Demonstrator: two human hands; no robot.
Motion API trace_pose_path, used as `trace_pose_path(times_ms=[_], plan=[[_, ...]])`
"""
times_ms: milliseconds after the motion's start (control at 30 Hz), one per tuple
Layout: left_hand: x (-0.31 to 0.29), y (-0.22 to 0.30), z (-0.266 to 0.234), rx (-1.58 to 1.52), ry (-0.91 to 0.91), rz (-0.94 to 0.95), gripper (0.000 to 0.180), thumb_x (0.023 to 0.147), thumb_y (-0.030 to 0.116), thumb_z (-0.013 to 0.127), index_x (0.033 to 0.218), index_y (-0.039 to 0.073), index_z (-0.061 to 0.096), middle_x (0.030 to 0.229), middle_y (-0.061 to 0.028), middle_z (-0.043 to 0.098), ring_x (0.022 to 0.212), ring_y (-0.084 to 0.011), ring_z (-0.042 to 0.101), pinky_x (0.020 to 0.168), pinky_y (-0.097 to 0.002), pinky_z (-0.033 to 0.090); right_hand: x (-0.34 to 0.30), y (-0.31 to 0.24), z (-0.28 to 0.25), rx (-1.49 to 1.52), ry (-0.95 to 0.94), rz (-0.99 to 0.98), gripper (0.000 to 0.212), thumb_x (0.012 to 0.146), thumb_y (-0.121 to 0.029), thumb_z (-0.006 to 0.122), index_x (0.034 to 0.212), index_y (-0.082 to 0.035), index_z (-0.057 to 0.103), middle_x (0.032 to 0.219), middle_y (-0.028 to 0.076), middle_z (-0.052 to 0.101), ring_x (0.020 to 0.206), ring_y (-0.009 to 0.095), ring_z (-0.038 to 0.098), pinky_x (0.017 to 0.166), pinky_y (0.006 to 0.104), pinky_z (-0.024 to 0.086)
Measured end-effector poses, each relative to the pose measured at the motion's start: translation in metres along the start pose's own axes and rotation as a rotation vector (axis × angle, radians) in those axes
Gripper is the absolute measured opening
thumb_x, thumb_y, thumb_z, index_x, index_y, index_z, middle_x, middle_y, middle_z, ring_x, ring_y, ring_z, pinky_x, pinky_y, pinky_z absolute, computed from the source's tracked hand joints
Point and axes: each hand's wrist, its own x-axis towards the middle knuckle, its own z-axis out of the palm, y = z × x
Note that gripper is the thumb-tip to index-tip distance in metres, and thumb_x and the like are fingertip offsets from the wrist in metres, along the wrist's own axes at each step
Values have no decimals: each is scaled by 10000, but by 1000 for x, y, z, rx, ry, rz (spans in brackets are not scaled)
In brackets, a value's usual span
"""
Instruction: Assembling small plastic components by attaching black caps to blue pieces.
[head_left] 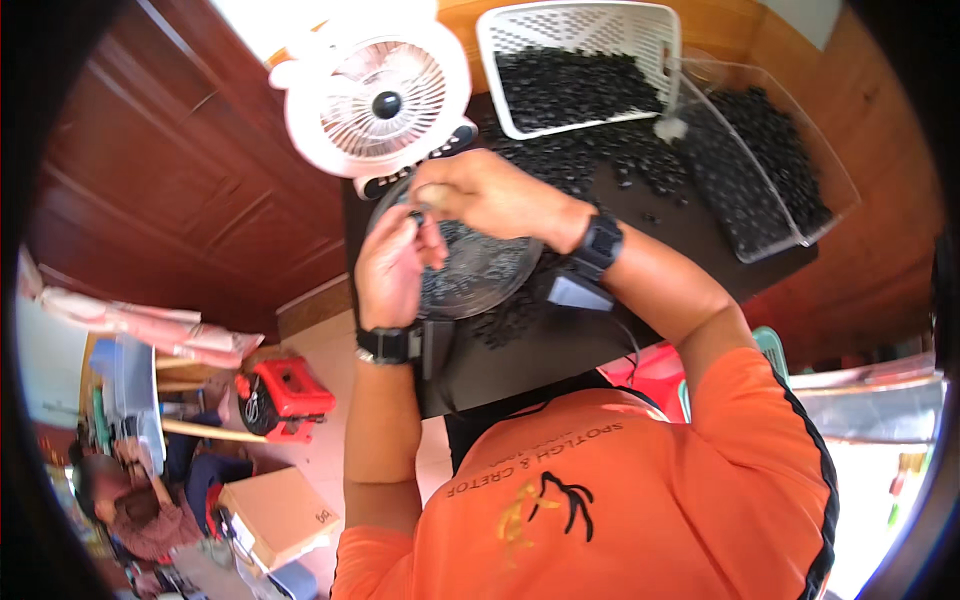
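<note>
My left hand (392, 268) is raised over a round clear dish (497, 297), its fingers pinched on a small black piece (417, 217). Just above it, my right hand (497, 192) reaches in from the right with its fingers closed, touching or nearly touching the left fingertips. What the right fingers grip is hidden and blurred. Small dark bits (478, 262) lie in the dish below both hands. Each wrist wears a black band.
A white fan (430, 88) stands behind the dish. Black pieces fill a white basket (497, 85) and a clear bin (745, 205), and lie loose on the dark table (720, 262). A red case (290, 392) and cardboard box (275, 515) are at left, near another person (150, 520).
</note>
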Motion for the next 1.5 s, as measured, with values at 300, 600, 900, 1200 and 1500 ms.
trace_pose_path(times_ms=[300,600,900,1200,1500], plan=[[-1,2,0,-103,86,23,267,947,190,467,1108,-16,522,831,-86,584,703,-191,594,616,-288,456,-2,-8,13,-277,121,-112,161,780,-131,635,906,-31,644,806,107,658,741,252,657,678,338,510],[-7,7,2,24,26,65,322,960,196,414,1188,-19,487,878,-107,624,706,-179,572,629,-294,448,-7,-26,10,-551,179,-258,175,733,-183,669,880,-87,665,873,92,609,790,288,619,693,381,510],[-21,37,22,46,-12,236,227,939,226,454,990,11,505,808,-78,525,717,-177,525,620,-276,406,-46,-69,-62,-677,416,-255,113,788,-110,675,875,-38,664,831,78,647,743,212,633,663,310,506],[-97,75,53,84,-69,559,265,933,239,433,987,-19,464,812,-116,469,707,-201,474,603,-301,403,-179,-30,-120,-636,407,465,181,830,-157,646,927,-5,650,752,49,624,699,96,549,648,261,460],[-111,-1,54,39,163,218,213,939,213,455,953,5,496,778,-91,540,652,-164,521,594,-267,418,-191,16,-111,-772,306,625,259,784,-229,671,941,-23,657,803,124,653,739,246,624,702,342,489]])
